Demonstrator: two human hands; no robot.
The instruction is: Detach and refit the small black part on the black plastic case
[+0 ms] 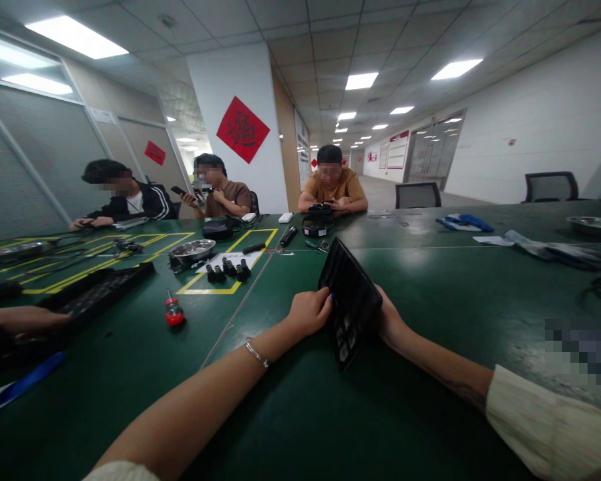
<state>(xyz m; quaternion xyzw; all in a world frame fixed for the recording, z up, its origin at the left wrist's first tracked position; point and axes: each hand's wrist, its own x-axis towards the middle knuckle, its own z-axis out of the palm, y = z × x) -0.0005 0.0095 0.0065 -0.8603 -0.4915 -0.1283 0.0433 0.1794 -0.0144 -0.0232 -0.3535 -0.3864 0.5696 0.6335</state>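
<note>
A black flat tray-like panel (348, 294) stands tilted on edge on the green table (290, 414), a little ahead of me. My left hand (310, 312) is closed on its left edge, with a thin bracelet on that wrist. My right hand (390, 321) holds the panel from behind on its right side; its fingers are mostly hidden by the panel. Small pale pieces sit in the panel's lower part.
A red-handled screwdriver (173, 312) stands to the left. Beyond it lie a black keyboard-like tray (100, 290), a metal bowl (193, 250), several small black parts (228, 270) and yellow floor-tape markings. Three people sit at the far side. Another person's arm (20, 319) rests at left.
</note>
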